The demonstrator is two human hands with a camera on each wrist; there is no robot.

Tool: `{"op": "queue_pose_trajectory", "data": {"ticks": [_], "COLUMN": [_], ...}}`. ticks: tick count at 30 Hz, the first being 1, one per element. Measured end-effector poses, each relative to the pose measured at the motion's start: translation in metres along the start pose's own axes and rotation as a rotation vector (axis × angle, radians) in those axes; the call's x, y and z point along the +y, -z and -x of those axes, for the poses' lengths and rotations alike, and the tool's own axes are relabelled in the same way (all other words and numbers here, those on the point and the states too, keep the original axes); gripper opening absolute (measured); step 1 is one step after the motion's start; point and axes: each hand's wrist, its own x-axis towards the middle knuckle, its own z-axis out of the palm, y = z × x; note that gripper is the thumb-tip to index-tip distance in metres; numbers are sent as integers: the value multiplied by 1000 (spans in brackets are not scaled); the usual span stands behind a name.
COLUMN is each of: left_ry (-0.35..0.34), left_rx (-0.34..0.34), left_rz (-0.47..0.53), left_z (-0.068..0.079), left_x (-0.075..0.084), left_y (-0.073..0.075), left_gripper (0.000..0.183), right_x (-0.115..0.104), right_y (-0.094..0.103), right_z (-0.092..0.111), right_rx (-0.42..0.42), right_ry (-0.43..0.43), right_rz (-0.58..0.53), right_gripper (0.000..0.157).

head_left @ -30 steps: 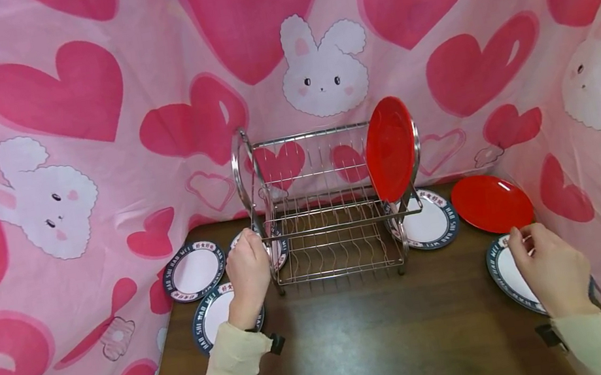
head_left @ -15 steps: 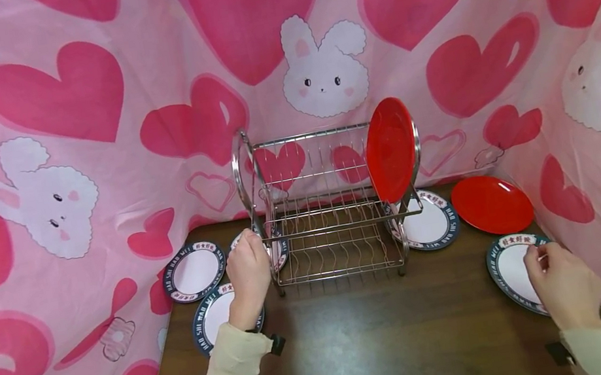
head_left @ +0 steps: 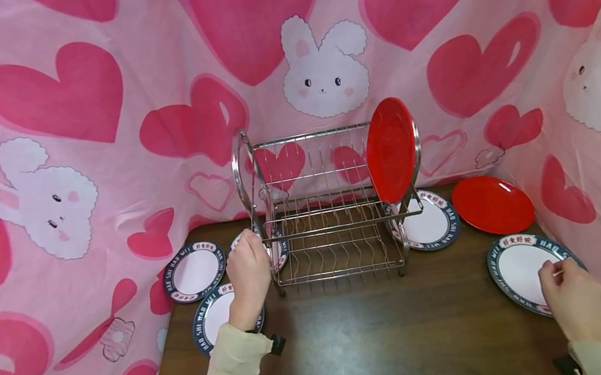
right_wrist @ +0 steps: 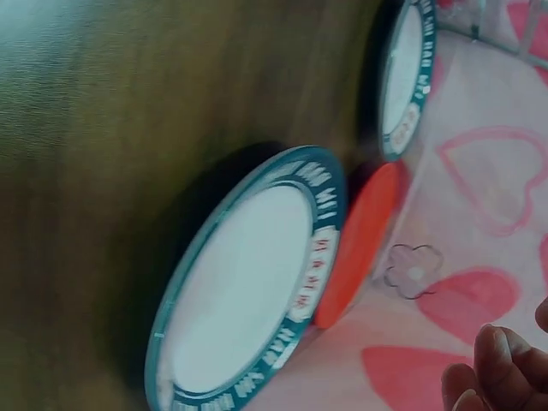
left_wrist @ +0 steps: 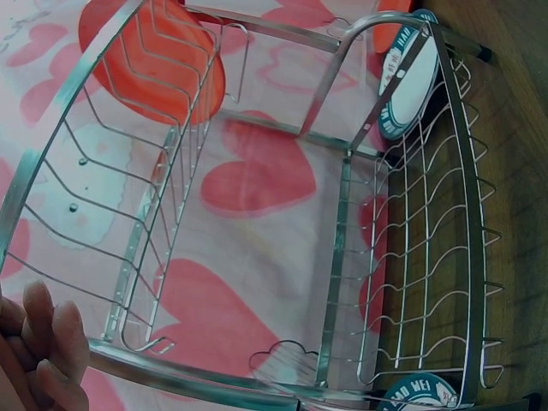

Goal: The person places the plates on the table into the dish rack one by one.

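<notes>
My left hand [head_left: 249, 279] is held with loosely curled fingers beside the left front corner of a two-tier metal dish rack [head_left: 337, 228]. In the left wrist view its fingertips [left_wrist: 67, 330] show in front of the rails, with nothing seen between them. A red plate [head_left: 391, 149] stands on edge at the right end of the upper tier. My right hand [head_left: 579, 303], fingers loosely bent and holding nothing visible, hovers over the near right edge of a blue-rimmed white plate [head_left: 521, 276]. Another red plate [head_left: 492, 205] lies just beyond that one.
Blue-rimmed white plates lie around the rack: one at the far left [head_left: 195, 271], one partly under my left wrist [head_left: 214, 314], one behind the rack's left post [head_left: 279, 247] and one by its right side [head_left: 428, 219]. Pink heart-patterned cloth [head_left: 164, 51] surrounds the brown table [head_left: 356, 344].
My right hand has drawn back toward the lower right, uncovering more of the nearest white plate. The left hand, rack and plates stay where they were.
</notes>
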Motion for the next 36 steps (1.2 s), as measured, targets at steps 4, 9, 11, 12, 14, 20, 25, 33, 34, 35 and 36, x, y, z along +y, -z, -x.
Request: {"op": "queue_pose_trajectory", "data": {"ticks": [4,9,11,12,14,20,25,33,34,35,36], "left_ry": [1,2,2,3,3,-3,-6,2,5,6,8], "left_rx": [1,1,2,3,4,4,-1,-6,-8,-10,-10], "left_rz": [2,1,4,4,5,12,13,14,15,14,13], "left_z": [0,0,0,0,1,0,0,-1,-1,0,0], "left_x": [0,-1,-1,-2,-2,-3,-3,-3,-3,-3,-3], "left_y": [0,0,0,-1,-1,-1,-1,-1,-1,-1,-1], "left_gripper": [36,36,36,36,36,36,36,36,36,36,36], "right_x": [11,19,22,24,28,45,58,77,79,81,83], "right_y": [-8,-15,-16,-17,-20,-28,-31,-36,-36,-36,-36], "right_z": [1,2,2,1,2,3,6,8,8,8,8], "right_rx": [5,22,12,2,-20,-84,-117,-137,-155,-176,-204], "right_ry": [-23,-44,-60,-72,-101,-169,-201,-226,-234,-243,-253], "right_rz": [-5,-5,-5,-6,-5,14,34,29,36,43,51], "right_gripper": [38,38,39,40,41,43,44,43,43,43,43]}}
